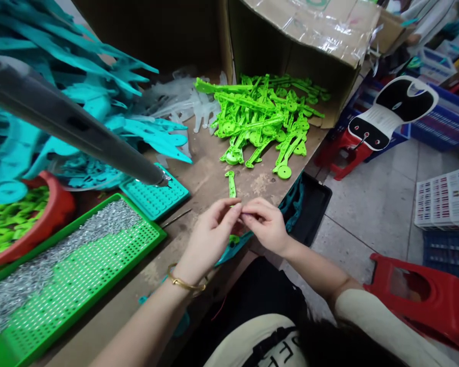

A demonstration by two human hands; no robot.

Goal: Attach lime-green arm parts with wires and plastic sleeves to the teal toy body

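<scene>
My left hand point(210, 234) and my right hand point(265, 221) meet at the fingertips near the table's front edge. The fingers of both are pinched together; whatever small thing lies between them is hidden. Directly beneath them lies a long bright-green plastic part point(231, 183), its far end showing beyond my fingers and a bit of its near end below. Close to my left hand are a teal tray with small holes point(156, 196) and a thin metal rod point(177, 217). A grey powered screwdriver point(80, 122) slants in from the left, its tip above the teal tray.
A green perforated tray point(99, 270) holds many small metal screws point(61, 244). Left of it stands a red bowl point(57, 204) of green pieces. Green parts point(263, 117) spill from a cardboard box point(329, 30). Teal parts point(80, 97) are heaped at left. Red stools point(424, 290) stand right.
</scene>
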